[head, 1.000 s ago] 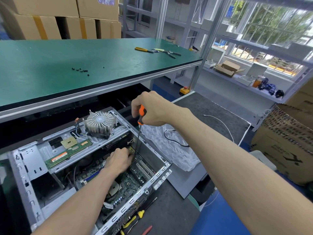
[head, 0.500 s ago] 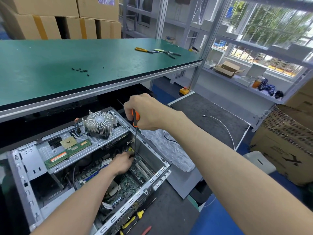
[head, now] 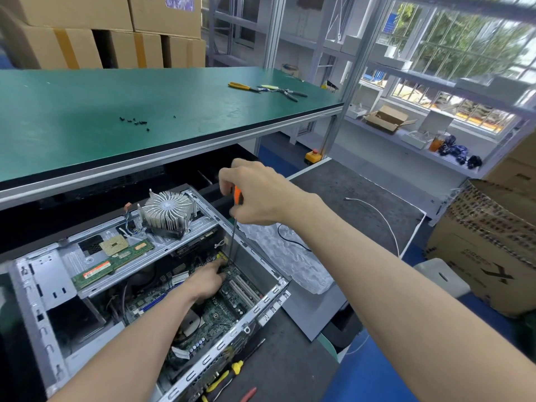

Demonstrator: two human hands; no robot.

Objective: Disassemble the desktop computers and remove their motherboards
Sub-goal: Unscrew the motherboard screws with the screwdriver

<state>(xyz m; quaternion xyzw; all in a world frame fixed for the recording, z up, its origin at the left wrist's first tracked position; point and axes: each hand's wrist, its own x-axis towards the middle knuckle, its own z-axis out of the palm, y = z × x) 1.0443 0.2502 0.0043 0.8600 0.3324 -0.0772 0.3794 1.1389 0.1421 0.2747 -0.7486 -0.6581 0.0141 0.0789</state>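
Grey sheet steel is framing the scene: the open silver desktop computer case (head: 162, 288) is lying on its side on the dark lower bench (head: 342, 195), under the green-topped workbench (head: 121, 111). Inside it, the green motherboard (head: 223, 311) is sitting flat on the case floor, its long axis running from the near left towards the far right corner. The right hand (head: 255, 195) is wrapping closed around the orange-handled screwdriver (head: 233, 227), whose shaft is standing nearly upright with the tip pointing down at the board's far corner. The left hand (head: 207, 281) is reaching in beside that tip; whether its fingers are pinching anything I cannot tell. Judging by this, a mounting screw is being worked loose. The next move is likely calling for steady downward pressure while turning, then lifting the screw clear.
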